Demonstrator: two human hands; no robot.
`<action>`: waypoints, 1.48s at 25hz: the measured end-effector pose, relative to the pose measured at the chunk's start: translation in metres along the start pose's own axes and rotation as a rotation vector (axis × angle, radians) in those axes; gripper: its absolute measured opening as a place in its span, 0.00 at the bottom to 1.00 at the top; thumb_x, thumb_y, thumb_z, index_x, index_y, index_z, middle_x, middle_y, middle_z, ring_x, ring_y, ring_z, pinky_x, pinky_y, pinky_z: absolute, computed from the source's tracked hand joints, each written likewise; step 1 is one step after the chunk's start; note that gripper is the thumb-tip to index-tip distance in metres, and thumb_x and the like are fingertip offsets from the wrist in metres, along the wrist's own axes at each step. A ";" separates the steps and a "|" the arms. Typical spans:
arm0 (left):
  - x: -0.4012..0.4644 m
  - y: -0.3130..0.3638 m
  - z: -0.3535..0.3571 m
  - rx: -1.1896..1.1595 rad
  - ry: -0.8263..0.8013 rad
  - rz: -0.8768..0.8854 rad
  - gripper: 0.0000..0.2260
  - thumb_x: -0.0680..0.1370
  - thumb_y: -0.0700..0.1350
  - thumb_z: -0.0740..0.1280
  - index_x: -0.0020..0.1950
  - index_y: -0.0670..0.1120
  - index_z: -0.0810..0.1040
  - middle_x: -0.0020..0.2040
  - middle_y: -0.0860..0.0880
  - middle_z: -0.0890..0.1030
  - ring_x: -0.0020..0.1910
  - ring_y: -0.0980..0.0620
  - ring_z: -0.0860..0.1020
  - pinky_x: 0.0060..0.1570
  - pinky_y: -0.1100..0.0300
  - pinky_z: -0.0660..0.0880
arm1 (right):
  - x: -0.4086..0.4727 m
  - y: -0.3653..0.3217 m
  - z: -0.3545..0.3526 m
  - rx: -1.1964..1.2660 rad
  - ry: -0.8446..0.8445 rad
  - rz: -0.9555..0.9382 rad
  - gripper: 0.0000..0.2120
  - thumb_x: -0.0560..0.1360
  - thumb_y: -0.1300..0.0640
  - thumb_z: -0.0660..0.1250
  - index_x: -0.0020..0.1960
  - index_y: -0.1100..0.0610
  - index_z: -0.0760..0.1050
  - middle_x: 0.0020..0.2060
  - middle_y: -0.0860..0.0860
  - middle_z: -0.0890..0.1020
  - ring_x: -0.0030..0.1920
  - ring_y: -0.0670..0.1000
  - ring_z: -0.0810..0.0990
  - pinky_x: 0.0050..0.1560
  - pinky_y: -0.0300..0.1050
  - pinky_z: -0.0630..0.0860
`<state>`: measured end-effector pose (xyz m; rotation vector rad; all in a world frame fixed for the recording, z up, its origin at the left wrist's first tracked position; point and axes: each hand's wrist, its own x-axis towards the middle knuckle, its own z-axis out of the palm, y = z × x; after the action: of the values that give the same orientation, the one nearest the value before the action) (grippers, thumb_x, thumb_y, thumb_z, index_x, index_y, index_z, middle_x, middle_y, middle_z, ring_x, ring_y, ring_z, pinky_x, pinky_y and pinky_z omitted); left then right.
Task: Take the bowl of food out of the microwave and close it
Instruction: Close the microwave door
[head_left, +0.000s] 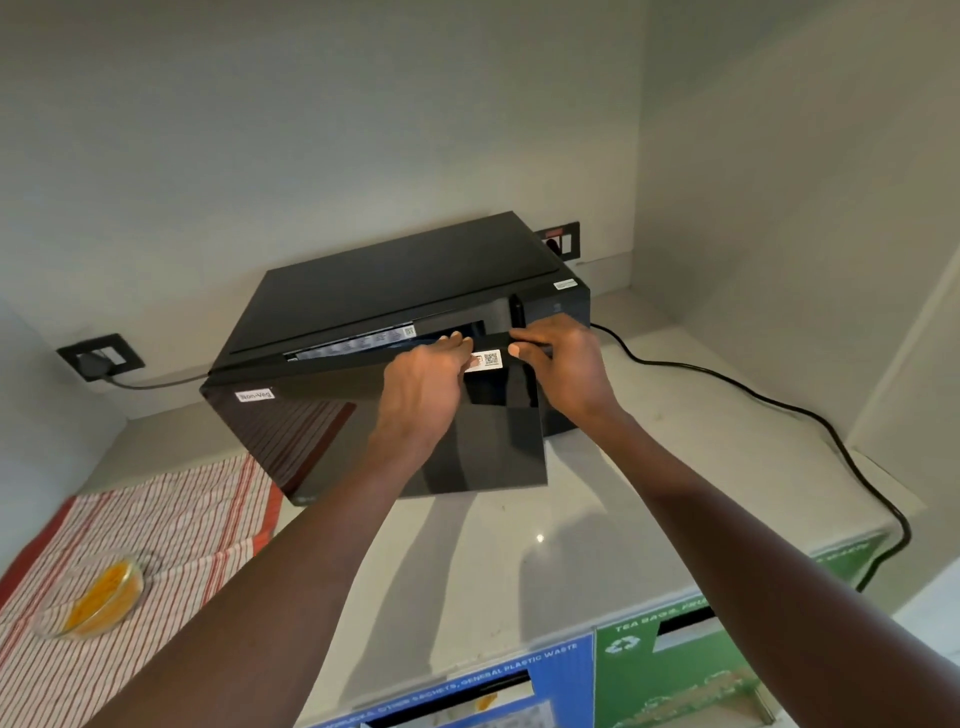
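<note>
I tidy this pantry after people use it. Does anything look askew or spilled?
No spill shows. The microwave sits angled to the wall, its door ajar, both hands at its top edge. The bowl rests on the striped cloth.

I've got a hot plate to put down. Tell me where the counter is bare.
Bare counter lies in front of the microwave door, between the striped cloth and the black cord. Another strip runs right of the microwave, crossed by that cord. The cloth's near corner holds the bowl; both hands crowd the door.
</note>
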<state>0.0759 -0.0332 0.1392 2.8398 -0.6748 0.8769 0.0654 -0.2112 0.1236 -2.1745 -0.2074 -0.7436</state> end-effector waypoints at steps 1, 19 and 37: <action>0.005 0.000 0.001 0.028 -0.033 -0.008 0.08 0.77 0.41 0.67 0.53 0.43 0.83 0.50 0.43 0.86 0.45 0.39 0.84 0.37 0.46 0.81 | 0.004 0.004 0.004 -0.009 0.011 0.008 0.13 0.75 0.61 0.70 0.58 0.62 0.82 0.53 0.57 0.83 0.50 0.47 0.78 0.47 0.20 0.66; 0.042 0.000 0.018 0.198 -0.153 -0.109 0.14 0.77 0.36 0.60 0.62 0.43 0.76 0.56 0.43 0.82 0.50 0.39 0.82 0.38 0.50 0.75 | 0.056 0.025 0.023 -0.474 -0.022 -0.238 0.07 0.70 0.66 0.72 0.47 0.62 0.85 0.48 0.54 0.84 0.55 0.54 0.78 0.41 0.48 0.81; 0.053 -0.004 0.031 0.237 -0.106 -0.125 0.09 0.77 0.38 0.63 0.56 0.42 0.77 0.49 0.44 0.82 0.42 0.40 0.82 0.31 0.54 0.65 | 0.074 0.029 0.033 -0.523 -0.110 -0.203 0.09 0.71 0.67 0.70 0.51 0.62 0.83 0.50 0.57 0.83 0.53 0.54 0.79 0.49 0.46 0.80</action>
<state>0.1327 -0.0565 0.1428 3.1170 -0.4223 0.8432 0.1508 -0.2130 0.1305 -2.7239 -0.3223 -0.8636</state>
